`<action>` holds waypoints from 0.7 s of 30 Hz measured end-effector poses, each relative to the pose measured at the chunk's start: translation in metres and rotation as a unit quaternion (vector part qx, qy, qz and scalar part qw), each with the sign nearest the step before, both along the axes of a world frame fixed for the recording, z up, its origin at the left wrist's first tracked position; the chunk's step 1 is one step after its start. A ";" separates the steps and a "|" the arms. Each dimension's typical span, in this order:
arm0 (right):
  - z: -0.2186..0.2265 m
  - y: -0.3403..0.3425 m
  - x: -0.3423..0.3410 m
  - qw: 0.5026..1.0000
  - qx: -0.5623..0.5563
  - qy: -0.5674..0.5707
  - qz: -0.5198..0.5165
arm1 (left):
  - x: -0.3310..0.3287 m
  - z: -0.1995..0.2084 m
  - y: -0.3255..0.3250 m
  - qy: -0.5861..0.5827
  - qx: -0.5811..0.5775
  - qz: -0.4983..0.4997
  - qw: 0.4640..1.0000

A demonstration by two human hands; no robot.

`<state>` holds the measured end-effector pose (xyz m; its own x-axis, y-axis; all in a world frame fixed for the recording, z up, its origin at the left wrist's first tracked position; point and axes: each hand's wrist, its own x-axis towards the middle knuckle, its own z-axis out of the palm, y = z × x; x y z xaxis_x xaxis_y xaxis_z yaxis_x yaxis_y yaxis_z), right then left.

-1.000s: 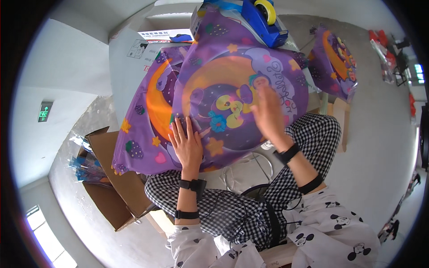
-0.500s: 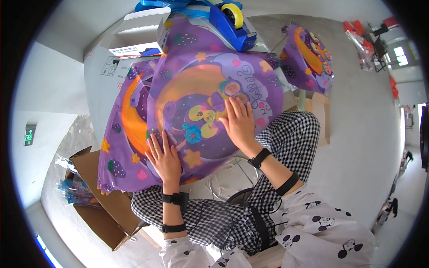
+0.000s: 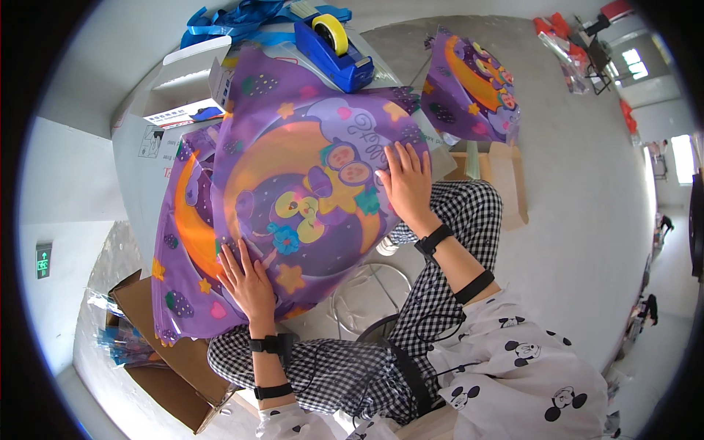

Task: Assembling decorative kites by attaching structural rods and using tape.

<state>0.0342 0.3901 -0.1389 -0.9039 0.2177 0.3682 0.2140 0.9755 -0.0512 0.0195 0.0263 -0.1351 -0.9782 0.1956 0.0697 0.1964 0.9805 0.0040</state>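
A purple printed plastic sheet [image 3: 268, 158] with an orange moon, stars and a yellow cartoon character lies spread over the table edge and above my lap. Flat on its lower left part rests my left hand [image 3: 251, 287], fingers apart. My right hand [image 3: 408, 183] lies on the sheet's right edge, fingers also spread. Neither hand grips anything. Under the sheet, at the left, a second purple printed piece [image 3: 183, 238] shows with its own orange moon. Whether the two are joined is hidden.
On the pale table [image 3: 136, 187] stand an opened white box [image 3: 183, 108], a blue tape dispenser [image 3: 336, 62] with yellow tape, and blue straps [image 3: 235, 28]. A similar purple piece [image 3: 473, 88] sits beyond at the right. An open cardboard box [image 3: 172, 359] is at lower left.
My right hand has slid rightward from the character on the sheet to its right edge. The left hand stays on the lower left part. The whole view has shifted slightly.
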 end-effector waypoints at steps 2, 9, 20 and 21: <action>-0.002 0.010 0.000 0.999 0.007 -0.005 -0.032 | 0.000 0.000 0.001 -0.004 -0.013 0.007 1.000; -0.007 0.039 -0.001 0.996 0.023 -0.022 -0.080 | 0.000 0.000 0.000 0.007 0.000 -0.003 1.000; 0.001 0.054 -0.004 0.982 -0.033 -0.090 -0.160 | 0.000 0.003 -0.002 0.006 -0.004 0.052 0.999; 0.002 0.055 -0.004 0.979 -0.030 -0.114 -0.164 | 0.001 0.003 -0.002 0.001 -0.013 0.059 0.998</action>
<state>0.0302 0.4455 -0.1372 -0.8393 0.5246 0.1430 0.5273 0.8494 -0.0214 0.0205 0.0239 -0.1319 -0.9944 0.0801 0.0686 0.0787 0.9966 -0.0230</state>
